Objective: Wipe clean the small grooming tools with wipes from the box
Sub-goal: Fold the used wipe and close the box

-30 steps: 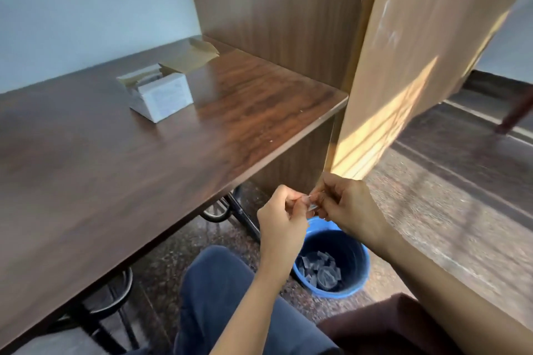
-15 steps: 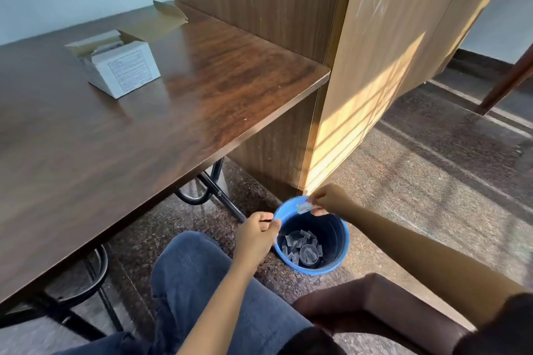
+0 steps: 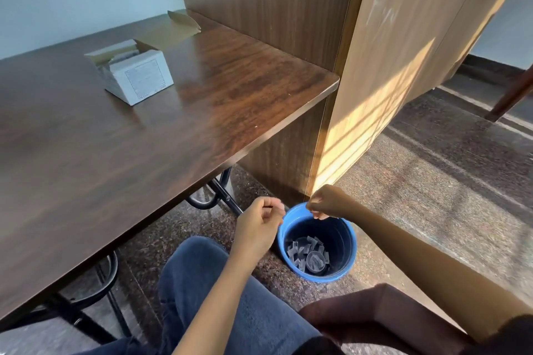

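I can read nothing here. The small white cardboard box (image 3: pixel 138 78) on the dark wooden desk (image 3: pixel 230 89) has a framed panel of fine print (image 3: pixel 145 80) on its front face, too blurred to make out. The pale wooden partition (image 3: pixel 403 66) bears faint white scrawls (image 3: pixel 381 0), which are not legible.

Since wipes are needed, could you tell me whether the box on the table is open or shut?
Open: the box has its cardboard flaps folded back.

desk (image 3: pixel 115 153): dark wood | blue bin (image 3: pixel 323 279): on floor, grey scraps (image 3: pixel 302 248) inside | partition (image 3: pixel 389 81): sunlit
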